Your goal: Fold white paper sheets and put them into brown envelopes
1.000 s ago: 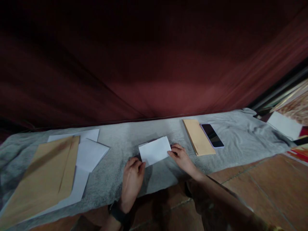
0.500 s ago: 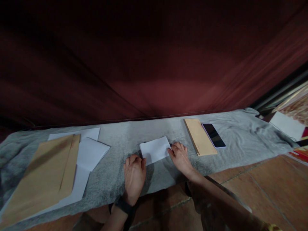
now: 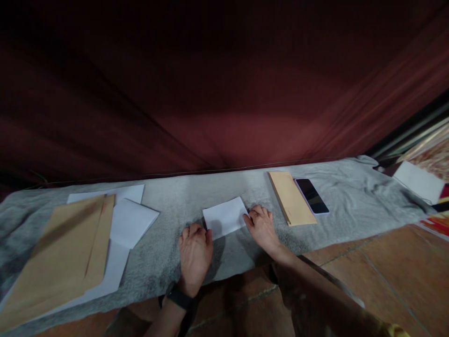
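Observation:
A small folded white paper (image 3: 225, 216) lies on the grey cloth (image 3: 175, 252) in front of me. My left hand (image 3: 194, 252) rests at the paper's near left corner with the fingers curled and the fingertips on its edge. My right hand (image 3: 261, 226) sits at the paper's right edge, its fingers bent and pressing on that edge. Both hands touch the paper, which lies flat on the cloth.
A large brown envelope (image 3: 59, 255) lies over white sheets (image 3: 130, 222) at the left. A narrow brown envelope (image 3: 291, 204) and a dark phone (image 3: 311, 196) lie at the right. A dark red curtain (image 3: 224, 93) hangs behind. Tiled floor (image 3: 386, 271) shows at the near right.
The folded paper was lifted at its near edge and now lies flatter on the cloth. Both hands have closed in on its edges.

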`<control>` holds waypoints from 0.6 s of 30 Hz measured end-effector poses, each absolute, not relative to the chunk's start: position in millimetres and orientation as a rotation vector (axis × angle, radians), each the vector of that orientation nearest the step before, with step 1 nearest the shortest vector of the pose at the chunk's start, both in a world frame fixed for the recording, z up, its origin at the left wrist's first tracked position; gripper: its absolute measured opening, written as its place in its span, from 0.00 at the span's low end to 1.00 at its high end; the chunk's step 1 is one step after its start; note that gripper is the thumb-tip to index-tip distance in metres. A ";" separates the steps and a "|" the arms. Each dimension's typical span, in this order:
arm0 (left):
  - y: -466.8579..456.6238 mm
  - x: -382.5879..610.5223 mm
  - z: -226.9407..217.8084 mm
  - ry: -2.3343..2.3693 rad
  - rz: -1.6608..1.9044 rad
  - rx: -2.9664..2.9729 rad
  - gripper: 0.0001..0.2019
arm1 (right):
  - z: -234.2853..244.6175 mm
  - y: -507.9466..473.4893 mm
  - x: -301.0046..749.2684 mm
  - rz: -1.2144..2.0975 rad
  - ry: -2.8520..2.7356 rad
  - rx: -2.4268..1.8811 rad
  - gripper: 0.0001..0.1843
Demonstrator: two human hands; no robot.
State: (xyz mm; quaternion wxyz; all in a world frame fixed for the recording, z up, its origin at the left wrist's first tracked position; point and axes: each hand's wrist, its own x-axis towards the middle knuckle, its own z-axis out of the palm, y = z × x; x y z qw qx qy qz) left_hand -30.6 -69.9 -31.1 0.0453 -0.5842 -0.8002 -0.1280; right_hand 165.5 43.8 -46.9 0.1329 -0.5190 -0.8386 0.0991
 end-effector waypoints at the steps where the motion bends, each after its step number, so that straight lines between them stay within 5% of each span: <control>1: -69.7 -30.8 -31.0 -2.439 -0.385 -1.782 0.15 | -46.9 44.0 165.3 0.281 -2.428 -1.506 0.17; 18: -66.9 -29.4 -27.7 -2.506 -0.300 -1.821 0.16 | -38.2 42.2 162.1 0.275 -2.433 -1.551 0.16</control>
